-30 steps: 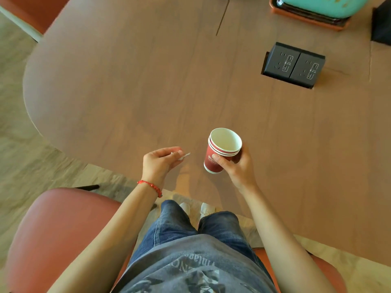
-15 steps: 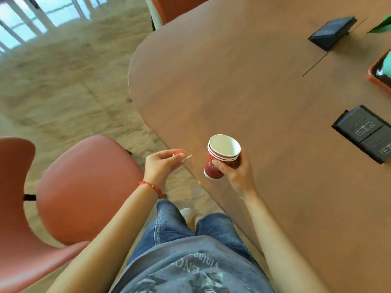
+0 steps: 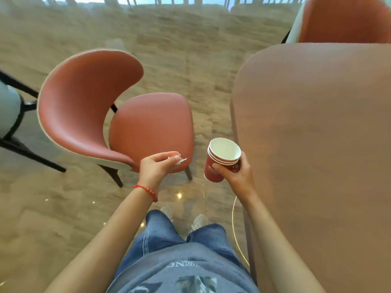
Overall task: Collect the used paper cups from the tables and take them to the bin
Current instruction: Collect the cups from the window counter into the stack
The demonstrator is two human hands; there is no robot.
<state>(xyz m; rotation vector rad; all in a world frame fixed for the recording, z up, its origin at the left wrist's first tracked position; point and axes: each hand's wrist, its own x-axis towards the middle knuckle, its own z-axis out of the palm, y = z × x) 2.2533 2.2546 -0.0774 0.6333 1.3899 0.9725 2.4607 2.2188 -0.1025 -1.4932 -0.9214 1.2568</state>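
- Beige stone-look floor [image 3: 63,218] fills most of the frame, glossy enough to carry small light spots, with a strip of bright window glazing along the top edge.
- One brown wooden table [image 3: 317,144] takes up the right side, its rounded end pointing toward the top of the frame.
- Chairs: three partly or wholly visible. One terracotta chair [image 3: 118,117] with a curved back stands left of centre; a second terracotta chair [image 3: 347,20] sits at the upper right beyond the table end; a pale blue-grey chair [image 3: 8,111] with black legs is cut off at the left edge.
- Paper cups [image 3: 220,160]: three red ones nested into a single stack, counted by the three white rims. They are held in the air at centre frame, beside the table's left edge and above the floor. The stack's long axis tilts, mouth up and toward the upper right, base toward the lower left.
- Right hand [image 3: 239,172] is wrapped around the stack, thumb across the front.
- Left hand [image 3: 158,166], with a red bead bracelet [image 3: 147,191] on the wrist, has its fingers curled together, pinching a small white scrap [image 3: 179,161] at the fingertips.
- Jeans, a grey printed shirt and two pale shoes show at the bottom centre.
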